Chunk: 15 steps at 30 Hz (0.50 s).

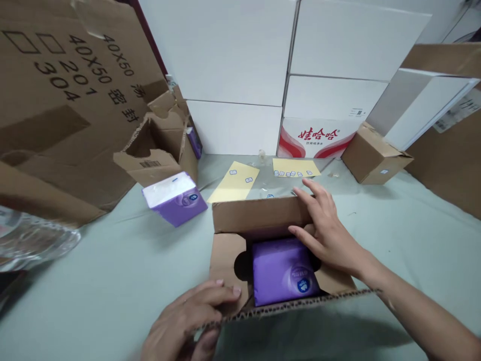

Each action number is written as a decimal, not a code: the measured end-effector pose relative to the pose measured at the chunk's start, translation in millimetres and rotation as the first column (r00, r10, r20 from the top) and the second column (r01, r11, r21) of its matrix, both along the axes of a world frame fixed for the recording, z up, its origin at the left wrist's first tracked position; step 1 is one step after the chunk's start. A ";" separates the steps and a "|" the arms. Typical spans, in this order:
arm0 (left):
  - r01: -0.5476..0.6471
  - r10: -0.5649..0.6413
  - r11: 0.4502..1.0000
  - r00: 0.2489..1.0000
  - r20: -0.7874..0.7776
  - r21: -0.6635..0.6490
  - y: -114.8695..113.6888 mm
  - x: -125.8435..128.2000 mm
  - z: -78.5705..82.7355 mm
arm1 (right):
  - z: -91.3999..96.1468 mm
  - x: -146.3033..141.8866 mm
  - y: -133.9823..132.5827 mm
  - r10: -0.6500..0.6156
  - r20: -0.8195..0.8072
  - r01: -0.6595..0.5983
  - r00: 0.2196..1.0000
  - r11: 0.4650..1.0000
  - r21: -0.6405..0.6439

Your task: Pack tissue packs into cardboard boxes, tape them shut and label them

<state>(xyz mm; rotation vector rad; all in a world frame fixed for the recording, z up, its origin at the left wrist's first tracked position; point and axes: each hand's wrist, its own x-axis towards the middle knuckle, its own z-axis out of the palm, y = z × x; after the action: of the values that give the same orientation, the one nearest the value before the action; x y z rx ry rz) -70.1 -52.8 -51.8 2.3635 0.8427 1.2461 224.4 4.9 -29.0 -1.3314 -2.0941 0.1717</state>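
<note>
Two hands work at an open cardboard box (259,215) on the worktop (105,291), and a purple packet (278,265) lies inside it, its printed face upward and its left end near the round cut-out of the left side flap. The left hand (184,316) appears to grasp the box at its near left corner, fingers over the side flap and thumb below the near flap's edge. The right hand (330,230) is loosely spread and holds nothing that I can see; it sits over the far right corner, thumb reaching inward above the packet and fingers across the far flap, though exactly where it presses is hard to tell. I judge the step in hand to be managing the flaps around the packet; whether it is going in or coming out cannot be told from this view. The next move, as I read it, calls for a steady left hold and for the right fingers to stay clear of the flap edges, since the side flaps could snag the soft wrapper. Another purple packet (182,205) rests tilted beside a second open box (190,165), well apart from both hands.
</note>
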 end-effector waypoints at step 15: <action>-0.221 0.213 0.932 0.975 -0.057 -0.288 2.8 13.8 -12.1 | -35.0 53.1 -52.4 0.087 -0.481 -0.256 0.872 0.920 -0.296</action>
<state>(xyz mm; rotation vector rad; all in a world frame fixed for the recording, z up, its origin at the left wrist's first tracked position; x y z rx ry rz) -56.2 -50.0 -63.9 2.0967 1.2335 1.0830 277.5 -47.5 -64.0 -1.1444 -1.8143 0.8939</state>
